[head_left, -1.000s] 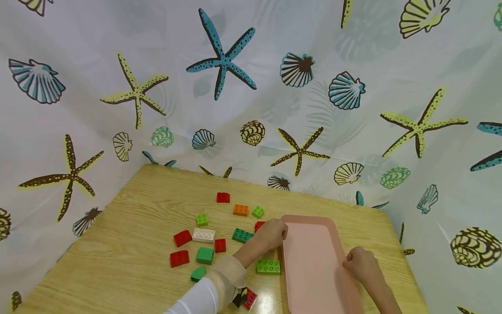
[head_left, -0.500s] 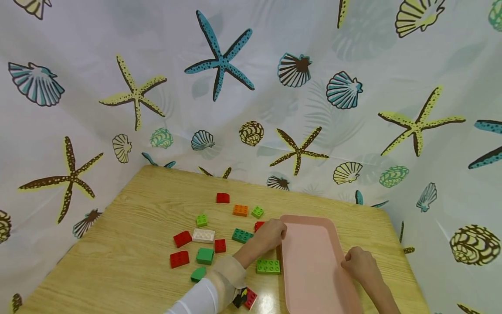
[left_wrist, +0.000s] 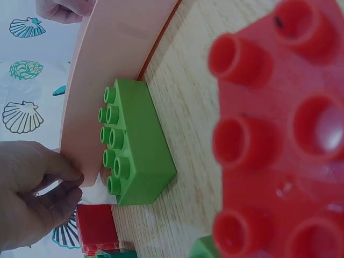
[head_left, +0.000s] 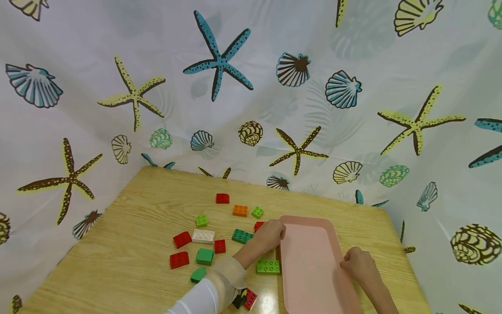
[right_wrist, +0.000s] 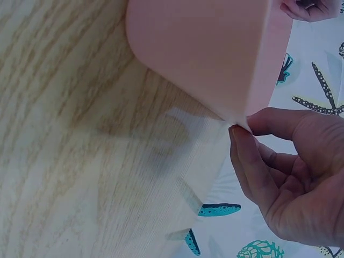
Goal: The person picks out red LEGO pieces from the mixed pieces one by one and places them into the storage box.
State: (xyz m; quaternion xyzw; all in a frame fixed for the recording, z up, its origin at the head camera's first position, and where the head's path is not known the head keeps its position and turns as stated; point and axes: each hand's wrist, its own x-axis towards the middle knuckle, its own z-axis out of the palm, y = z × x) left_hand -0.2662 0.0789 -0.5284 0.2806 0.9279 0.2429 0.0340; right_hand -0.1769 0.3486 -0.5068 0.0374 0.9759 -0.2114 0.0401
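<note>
On the right part of the table (head_left: 129, 235), your pink tray (head_left: 307, 266) sits long side running away from you, its near end cut off by the lower edge of the head view. Your left hand (head_left: 268, 236) pinches its left rim up toward the far corner, thumb vs. fingers w/ the edge btwn them (left wrist view shows it clearly). Your right hand (head_left: 360, 264) does the same on the opp. side: right rim gripped btwn thumb & fingertips, other fingers curled in. So both grips are narrow, both on the tray. Can't tell if the tray base is flat on the wood or a bit raised.

Just outside the left wall you've got the lt green brick (head_left: 268, 267), studs up. A red brick (head_left: 258, 226) is partly hidden behind your left hand, w/ the dk green brick (head_left: 242, 236) near your forearm. Beyond: orange brick (head_left: 240, 210) & a small lime brick (head_left: 257, 212) side by side. Further L, the white brick (head_left: 203, 236) lies btwn more red & green pieces. Under your left wrist, another red piece (head_left: 250, 299) is partly covered. Backdrop: white cloth (head_left: 270, 102) w/ starfish & shell prints.
</note>
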